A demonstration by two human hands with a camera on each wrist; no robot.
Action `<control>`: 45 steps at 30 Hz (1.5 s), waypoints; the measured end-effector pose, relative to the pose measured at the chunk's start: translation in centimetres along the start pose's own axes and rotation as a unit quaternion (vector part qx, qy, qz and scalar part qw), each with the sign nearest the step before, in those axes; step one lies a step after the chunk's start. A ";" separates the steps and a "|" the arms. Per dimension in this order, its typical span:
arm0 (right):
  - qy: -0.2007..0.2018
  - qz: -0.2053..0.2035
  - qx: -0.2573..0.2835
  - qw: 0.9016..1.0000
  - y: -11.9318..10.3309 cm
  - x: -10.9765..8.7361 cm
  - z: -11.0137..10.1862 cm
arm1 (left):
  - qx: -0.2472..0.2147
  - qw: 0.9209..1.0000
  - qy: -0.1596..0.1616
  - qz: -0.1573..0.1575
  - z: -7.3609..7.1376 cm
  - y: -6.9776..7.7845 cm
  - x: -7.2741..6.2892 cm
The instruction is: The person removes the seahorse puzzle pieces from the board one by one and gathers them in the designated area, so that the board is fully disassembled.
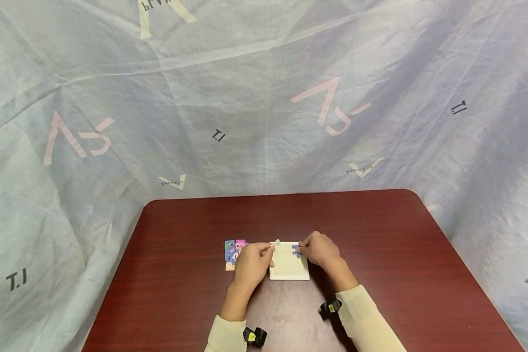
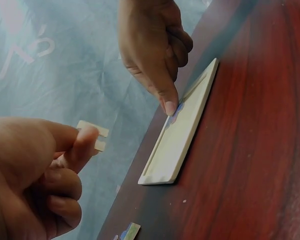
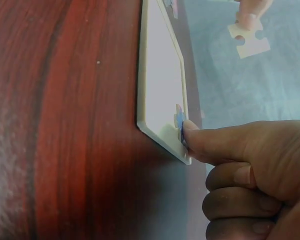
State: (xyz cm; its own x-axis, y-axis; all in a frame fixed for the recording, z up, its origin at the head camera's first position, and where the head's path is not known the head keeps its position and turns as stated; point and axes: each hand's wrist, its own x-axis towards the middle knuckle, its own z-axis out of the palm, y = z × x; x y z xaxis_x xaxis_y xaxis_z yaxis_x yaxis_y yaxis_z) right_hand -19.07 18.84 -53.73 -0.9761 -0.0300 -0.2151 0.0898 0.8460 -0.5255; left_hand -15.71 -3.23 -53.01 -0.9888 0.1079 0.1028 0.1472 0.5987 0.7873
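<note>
My left hand [image 1: 253,266] pinches a jigsaw piece [image 3: 250,42] between thumb and forefinger, above the left far corner of a shallow wooden puzzle tray [image 1: 283,266]. That piece shows its bare wood side in the right wrist view. My right hand [image 1: 321,249] is at the tray's far right corner, its thumb and forefinger on a blue-purple jigsaw piece [image 3: 179,120] in that corner; the other fingers are curled. The fingertips partly cover this piece. Bare pale wood shows across the rest of the tray floor.
Left of the tray, several colourful jigsaw pieces [image 1: 230,254] lie close together on the dark red table [image 1: 180,274], partly behind my left hand. A grey printed cloth [image 1: 255,107] hangs behind the table and along both sides.
</note>
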 end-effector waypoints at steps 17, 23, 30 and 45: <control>-0.005 0.009 0.005 1.000 -0.4 -0.1 -0.2 | -0.041 0.997 0.044 -0.038 -1.0 -0.7 0.3; -0.011 0.011 0.007 1.000 -0.4 -0.2 -0.3 | -0.059 0.995 0.050 -0.059 -1.5 -0.8 0.2; -0.002 0.003 0.003 1.000 -0.3 -0.3 -0.1 | -0.097 0.993 0.052 -0.052 -2.0 -1.2 0.2; -0.002 0.017 -0.001 1.000 -0.2 -0.3 0.1 | -0.095 0.990 0.093 -0.043 -3.3 -2.4 0.4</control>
State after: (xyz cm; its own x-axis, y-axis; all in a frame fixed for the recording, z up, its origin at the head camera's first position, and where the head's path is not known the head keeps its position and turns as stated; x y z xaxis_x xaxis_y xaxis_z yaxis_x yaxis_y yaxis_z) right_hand -18.79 18.61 -53.60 -0.9717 -0.0031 -0.2362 0.1226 0.8479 -0.5158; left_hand -16.56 -7.20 -52.82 -0.9874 -0.0958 0.1263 0.0722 0.4374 0.8964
